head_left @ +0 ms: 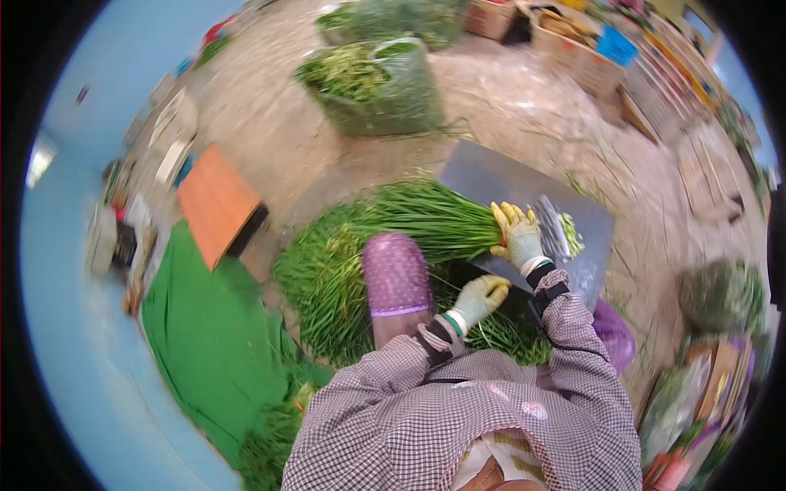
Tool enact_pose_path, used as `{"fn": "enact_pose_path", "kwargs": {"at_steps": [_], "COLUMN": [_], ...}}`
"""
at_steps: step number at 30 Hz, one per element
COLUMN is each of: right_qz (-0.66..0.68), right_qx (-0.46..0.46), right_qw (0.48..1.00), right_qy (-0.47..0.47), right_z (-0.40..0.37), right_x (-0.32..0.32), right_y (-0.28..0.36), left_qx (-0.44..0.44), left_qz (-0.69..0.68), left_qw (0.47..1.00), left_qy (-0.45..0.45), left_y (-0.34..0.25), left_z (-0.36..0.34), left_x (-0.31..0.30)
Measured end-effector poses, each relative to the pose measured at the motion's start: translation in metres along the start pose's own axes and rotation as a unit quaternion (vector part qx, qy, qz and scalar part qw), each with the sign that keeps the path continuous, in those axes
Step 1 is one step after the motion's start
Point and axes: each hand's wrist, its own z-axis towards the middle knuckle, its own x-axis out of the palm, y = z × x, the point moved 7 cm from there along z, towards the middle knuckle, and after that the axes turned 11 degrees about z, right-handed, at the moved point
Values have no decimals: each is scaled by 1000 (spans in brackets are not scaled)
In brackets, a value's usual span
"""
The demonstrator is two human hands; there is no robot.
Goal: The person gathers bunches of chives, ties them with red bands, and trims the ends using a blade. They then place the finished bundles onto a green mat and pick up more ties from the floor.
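Note:
A long bundle of green stalks (442,219) lies with its cut end on a grey metal sheet (491,173). My right hand (517,233), in a pale glove with yellow fingertips, has its fingers spread against that end. Just right of it are a shiny strip (553,229) and small pale cut pieces (571,235). Nearer my body, my left hand (479,301), gloved alike, is closed beside a dark panel (517,304); what it holds, if anything, is hidden. More loose greens (327,286) are heaped to the left, around my purple-covered knee (397,274).
Bagged greens (368,98) stand ahead. A green cloth (213,335) and an orange board (217,204) are at the left. Crates (577,61) are at the back right. Another bag of greens (720,295) and a pile of packaging (704,385) lie at the right.

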Motion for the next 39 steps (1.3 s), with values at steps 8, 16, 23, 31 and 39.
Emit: {"fn": "enact_pose_path", "kwargs": {"at_steps": [8,16,23,31,39], "right_qz": [271,775,715,205,149], "right_qx": [97,390,290,133,156], "right_qw": [944,455,615,955,950], "right_qy": [161,201,162,-170,-226], "right_z": [30,-82,-123,-83,-43], "right_x": [23,-9,-16,-134,-90], "right_y": [-18,22,25,35,-42], "left_qx": [-117,-243,-127,-125,-147], "left_qz": [-284,-601,-664,-583,-558], "left_qw": [948,750,736,801,817], "left_qy": [84,132,-9,-49,-7], "left_y": [34,26,-5,-7,-8], "left_z": [-19,-22,-11,-12,-20], "left_x": [11,15,5,0,17]}}
